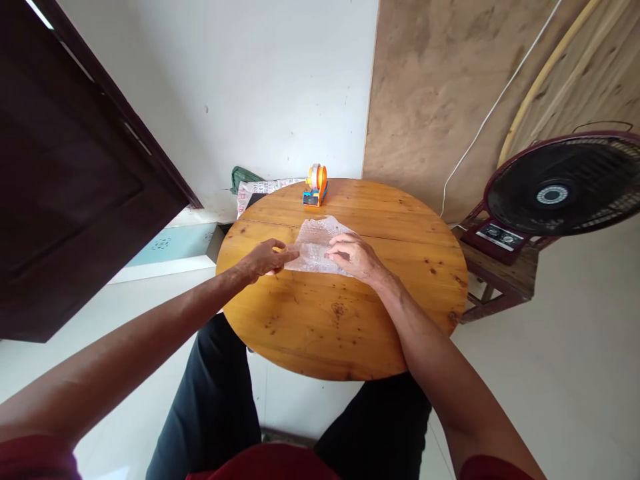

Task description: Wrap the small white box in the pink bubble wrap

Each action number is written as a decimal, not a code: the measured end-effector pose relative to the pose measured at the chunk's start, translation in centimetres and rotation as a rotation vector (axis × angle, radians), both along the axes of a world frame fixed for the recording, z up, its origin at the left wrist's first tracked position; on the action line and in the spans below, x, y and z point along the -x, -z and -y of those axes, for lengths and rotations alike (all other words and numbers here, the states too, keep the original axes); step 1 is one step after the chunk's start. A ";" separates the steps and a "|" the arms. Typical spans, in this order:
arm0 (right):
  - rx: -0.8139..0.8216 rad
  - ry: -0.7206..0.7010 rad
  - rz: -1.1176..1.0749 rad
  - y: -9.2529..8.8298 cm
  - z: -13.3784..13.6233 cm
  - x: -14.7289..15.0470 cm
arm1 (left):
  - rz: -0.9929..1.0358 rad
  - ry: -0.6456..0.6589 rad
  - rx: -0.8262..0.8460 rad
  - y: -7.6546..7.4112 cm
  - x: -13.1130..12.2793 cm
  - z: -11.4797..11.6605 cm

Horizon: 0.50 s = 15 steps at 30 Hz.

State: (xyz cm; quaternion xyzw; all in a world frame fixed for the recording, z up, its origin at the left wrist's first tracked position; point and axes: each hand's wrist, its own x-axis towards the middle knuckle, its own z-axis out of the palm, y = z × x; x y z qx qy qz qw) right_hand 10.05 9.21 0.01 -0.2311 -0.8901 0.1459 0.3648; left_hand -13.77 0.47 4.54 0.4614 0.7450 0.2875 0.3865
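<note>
Grip, left hand point(267, 260): loosely curled at the left edge of the bubble wrap point(313, 253); I can't tell whether it pinches.
Grip, right hand point(359, 257): bent over the right side, closure unclear.
Bubble wrap: clear, dimpled, crinkled, lying on the rounded, knotty wooden counter point(310, 333).
Handling: I'd favour light, even tension; it probably creases easily.
</note>
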 end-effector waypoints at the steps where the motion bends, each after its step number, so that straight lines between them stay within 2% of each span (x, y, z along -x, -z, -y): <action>1: -0.002 0.004 0.001 0.0 0.0 0.0 | 0.058 -0.024 0.061 -0.3 -0.2 0.0; 4: 0.003 0.006 -0.003 -0.1 0.0 0.0 | 0.107 -0.054 0.179 -1.0 -1.3 -0.7; 9: 0.010 0.017 -0.013 -0.3 0.2 0.1 | 0.011 -0.082 0.255 -1.6 -2.7 -2.2; 15: 0.005 0.036 0.003 -0.6 0.5 0.3 | 0.196 -0.053 0.299 -1.1 -3.3 -2.9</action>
